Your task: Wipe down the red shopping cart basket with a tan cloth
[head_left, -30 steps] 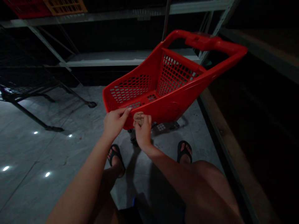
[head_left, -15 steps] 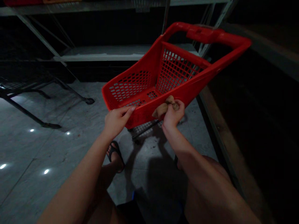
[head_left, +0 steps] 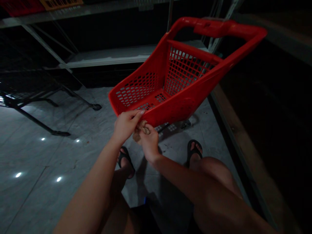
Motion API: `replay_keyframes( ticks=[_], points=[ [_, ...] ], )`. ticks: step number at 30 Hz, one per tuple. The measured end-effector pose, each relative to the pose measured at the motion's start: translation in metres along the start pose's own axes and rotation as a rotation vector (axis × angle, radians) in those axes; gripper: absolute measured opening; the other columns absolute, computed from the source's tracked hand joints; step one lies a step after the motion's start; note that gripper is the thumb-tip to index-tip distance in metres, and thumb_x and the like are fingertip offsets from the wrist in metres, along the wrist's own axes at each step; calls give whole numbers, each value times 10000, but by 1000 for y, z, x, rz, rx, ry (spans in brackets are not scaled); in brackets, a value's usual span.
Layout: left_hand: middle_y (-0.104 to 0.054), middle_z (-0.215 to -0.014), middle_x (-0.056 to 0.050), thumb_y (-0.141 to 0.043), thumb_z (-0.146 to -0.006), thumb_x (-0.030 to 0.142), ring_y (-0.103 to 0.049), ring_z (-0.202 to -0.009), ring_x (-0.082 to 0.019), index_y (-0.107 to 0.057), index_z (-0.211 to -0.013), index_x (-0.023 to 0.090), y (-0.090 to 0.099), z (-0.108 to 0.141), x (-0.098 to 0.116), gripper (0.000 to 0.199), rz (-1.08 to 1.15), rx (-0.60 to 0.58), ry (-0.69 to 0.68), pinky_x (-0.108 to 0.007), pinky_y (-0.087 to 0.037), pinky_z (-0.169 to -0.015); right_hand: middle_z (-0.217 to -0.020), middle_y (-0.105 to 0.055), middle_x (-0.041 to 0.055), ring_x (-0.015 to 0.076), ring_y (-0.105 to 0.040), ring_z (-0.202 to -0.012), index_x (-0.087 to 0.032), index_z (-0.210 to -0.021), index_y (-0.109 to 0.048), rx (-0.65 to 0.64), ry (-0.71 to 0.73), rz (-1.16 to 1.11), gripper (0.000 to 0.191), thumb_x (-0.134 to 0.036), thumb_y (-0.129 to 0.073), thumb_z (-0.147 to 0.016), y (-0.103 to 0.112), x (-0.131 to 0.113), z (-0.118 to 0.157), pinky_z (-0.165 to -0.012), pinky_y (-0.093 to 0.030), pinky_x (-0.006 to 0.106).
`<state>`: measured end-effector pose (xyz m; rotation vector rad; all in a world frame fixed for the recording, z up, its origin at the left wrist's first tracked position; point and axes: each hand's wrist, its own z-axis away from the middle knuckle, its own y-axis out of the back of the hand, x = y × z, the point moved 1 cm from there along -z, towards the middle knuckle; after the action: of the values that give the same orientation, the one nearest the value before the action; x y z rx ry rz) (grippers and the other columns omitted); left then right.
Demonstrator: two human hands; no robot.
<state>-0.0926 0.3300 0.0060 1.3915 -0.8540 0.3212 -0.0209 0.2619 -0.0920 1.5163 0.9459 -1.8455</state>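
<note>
A red plastic shopping cart (head_left: 180,100) with a perforated basket stands in front of me, its handle toward the upper right. At the basket's near front rim, my left hand (head_left: 126,126) grips the edge, thumb on top. Just right of it and lower, my right hand (head_left: 149,138) is closed on a crumpled brown cloth (head_left: 137,136), pressed to the outside of the near wall below the rim. The basket has nothing visible in it.
A metal shelf (head_left: 109,58) runs behind the cart, with red and yellow crates (head_left: 60,4) at the upper left. A dark wire cart (head_left: 36,100) stands at left. A ledge (head_left: 243,149) borders the right side. My sandalled feet are on the grey tiled floor (head_left: 80,159).
My right hand has slid the cloth left along the cart's outer wall, close to my left hand. My left hand still holds the rim. The view has shifted slightly.
</note>
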Motion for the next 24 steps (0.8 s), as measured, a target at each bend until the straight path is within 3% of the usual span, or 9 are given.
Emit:
replay_keyframes(
  ticks=[3, 5, 8, 10, 13, 17, 19, 21, 24],
  points=[
    [-823, -964, -14, -560, -1004, 401, -728, -866, -215, -838, -1067, 220, 4, 2, 4, 338, 37, -55, -43, -278, -509, -741, -767, -710, -1, 158, -662, -692, -197, -854, -681, -56, -198, -174, 153, -272, -652, -723, -6, -10, 11, -668, -570, 284],
    [-827, -1052, -29, -577, -996, 344, -744, -931, -221, -838, -1080, 212, 8, 3, 6, 304, 28, -46, -64, -287, -531, -826, -792, -728, 12, 169, -679, -712, -189, -877, -701, -17, -218, -192, 198, -311, -706, -721, 0, -24, 7, -679, -583, 299],
    [-827, -1074, -46, -584, -996, 318, -751, -956, -220, -838, -1085, 201, 11, 4, 4, 294, 11, -17, -81, -282, -540, -859, -918, -762, 40, 192, -709, -840, -189, -955, -752, 47, -37, -82, 286, -398, -767, -759, 13, -45, -5, -811, -600, 340],
    [-826, -1075, -45, -589, -997, 316, -752, -967, -220, -839, -1081, 198, 13, 3, 2, 289, 18, -9, -87, -276, -540, -866, -972, -766, 47, 196, -710, -916, -202, -958, -775, 25, 126, 9, 247, -387, -764, -795, 16, -49, -10, -893, -582, 346],
    [-829, -1026, -32, -595, -995, 309, -747, -928, -215, -842, -1039, 189, 15, -1, 0, 278, 20, -20, -77, -268, -536, -835, -950, -758, 46, 190, -700, -912, -209, -880, -782, -78, 165, 105, 121, -308, -742, -821, 11, -26, -7, -869, -561, 321],
    [-824, -929, -10, -594, -1000, 309, -732, -849, -198, -841, -977, 194, 18, -4, -1, 274, 23, -26, -75, -256, -511, -741, -724, -713, 28, 182, -644, -708, -197, -692, -722, -154, -51, 194, 135, -260, -738, -810, 0, 23, 3, -691, -515, 311],
    [-824, -920, -8, -595, -1001, 320, -734, -853, -198, -839, -956, 201, 18, -3, -2, 276, 40, -32, -88, -254, -507, -730, -650, -686, 18, 176, -609, -639, -198, -654, -690, -146, -99, 189, 186, -269, -718, -824, -2, 30, 4, -619, -479, 306],
    [-826, -944, -12, -594, -998, 324, -739, -871, -199, -838, -957, 207, 18, -2, -3, 274, 56, -36, -99, -257, -518, -749, -684, -714, 19, 175, -623, -652, -196, -707, -710, -153, -102, 149, 172, -305, -711, -839, -1, 18, 1, -616, -481, 297],
    [-829, -997, -22, -591, -986, 318, -743, -897, -200, -838, -969, 206, 15, -1, -4, 272, 87, -39, -117, -264, -536, -799, -865, -779, 28, 185, -691, -781, -206, -879, -767, -154, 16, 54, 186, -385, -724, -855, 8, -22, -10, -730, -545, 305]
  ],
)
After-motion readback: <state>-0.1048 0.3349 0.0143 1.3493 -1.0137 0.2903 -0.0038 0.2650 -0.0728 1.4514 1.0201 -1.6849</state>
